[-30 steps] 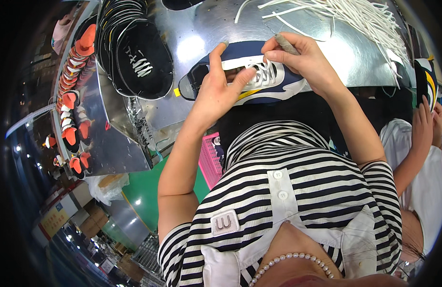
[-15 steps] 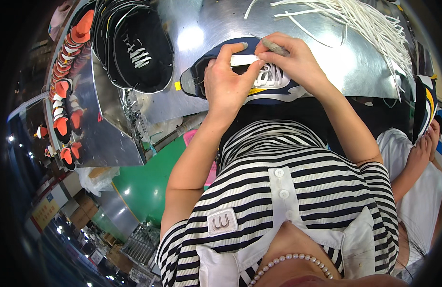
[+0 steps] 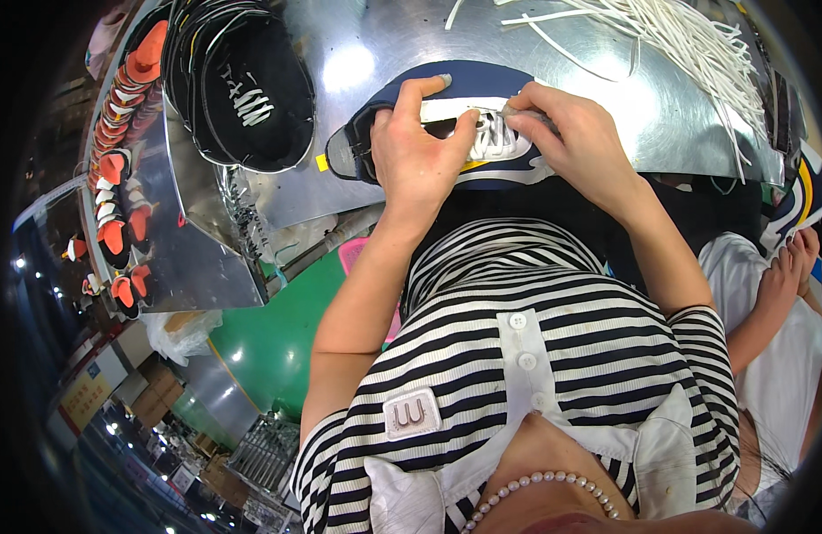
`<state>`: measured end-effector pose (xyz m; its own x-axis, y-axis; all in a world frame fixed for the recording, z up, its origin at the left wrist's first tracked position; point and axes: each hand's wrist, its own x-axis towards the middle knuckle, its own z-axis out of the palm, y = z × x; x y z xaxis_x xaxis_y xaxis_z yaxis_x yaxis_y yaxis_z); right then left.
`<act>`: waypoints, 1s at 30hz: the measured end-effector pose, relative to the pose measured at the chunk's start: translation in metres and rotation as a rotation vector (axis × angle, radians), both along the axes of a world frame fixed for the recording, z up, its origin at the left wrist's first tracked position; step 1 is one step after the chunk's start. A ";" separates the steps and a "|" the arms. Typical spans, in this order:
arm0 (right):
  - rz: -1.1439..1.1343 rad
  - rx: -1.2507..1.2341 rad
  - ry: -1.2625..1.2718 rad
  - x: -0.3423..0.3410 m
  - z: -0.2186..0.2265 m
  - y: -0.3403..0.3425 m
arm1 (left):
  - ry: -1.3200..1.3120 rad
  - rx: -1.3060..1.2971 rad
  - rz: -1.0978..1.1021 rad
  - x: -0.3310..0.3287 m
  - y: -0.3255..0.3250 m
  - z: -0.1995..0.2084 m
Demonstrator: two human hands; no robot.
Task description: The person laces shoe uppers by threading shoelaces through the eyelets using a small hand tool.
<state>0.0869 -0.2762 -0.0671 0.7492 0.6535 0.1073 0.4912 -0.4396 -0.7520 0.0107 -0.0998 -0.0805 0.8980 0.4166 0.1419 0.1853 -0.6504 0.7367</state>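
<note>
A navy shoe upper with white and yellow trim lies on its side on the metal table in front of me. My left hand grips it near the opening, thumb on the white eyelet strip and index finger stretched across the navy side. A white shoelace runs in rows across its front. My right hand pinches the lace at the front end of the eyelet strip; its fingertips hide most of the pinched part.
Loose white laces are heaped at the far right of the metal table. Nested black uppers stand at left, beside a long row of orange-tongued shoe pieces. At right, a co-worker's hand is by another navy shoe upper.
My right hand has moved right and slightly down along the eyelet strip. My left hand keeps its grip, and the upper has shifted slightly.
</note>
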 end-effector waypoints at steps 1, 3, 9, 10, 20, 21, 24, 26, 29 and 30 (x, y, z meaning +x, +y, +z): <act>0.002 -0.006 -0.025 0.000 -0.001 0.000 | 0.013 0.067 -0.001 -0.001 -0.001 0.002; -0.002 -0.024 -0.023 0.001 0.000 0.002 | -0.003 -0.010 -0.020 -0.002 -0.001 0.000; 0.089 -0.120 -0.165 0.004 0.000 0.018 | -0.047 -0.276 -0.071 -0.011 -0.002 -0.001; 0.135 -0.129 -0.194 0.005 -0.002 0.019 | -0.110 -0.273 -0.075 -0.012 -0.003 -0.001; 0.203 -0.342 -0.163 0.014 0.002 0.036 | 0.002 -0.386 -0.087 -0.005 0.014 -0.009; 0.200 -0.398 0.001 0.021 0.026 0.027 | 0.039 -0.608 -0.056 -0.007 0.012 0.002; -0.018 -0.236 0.061 0.028 0.021 -0.002 | 0.133 -0.648 -0.023 -0.015 0.019 0.012; -0.118 0.226 0.182 0.023 -0.012 0.002 | 0.006 -0.475 -0.098 -0.009 0.012 0.007; -0.215 0.247 0.031 0.003 -0.034 0.017 | -0.093 -0.262 -0.067 -0.002 0.002 0.003; -0.228 0.250 -0.018 -0.003 -0.033 0.020 | -0.085 -0.258 -0.063 -0.002 0.004 0.002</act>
<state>0.0842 -0.2560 -0.1002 0.8696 0.4213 0.2576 0.4156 -0.3427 -0.8425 0.0088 -0.0954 -0.0786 0.9128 0.3921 0.1144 0.0806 -0.4476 0.8906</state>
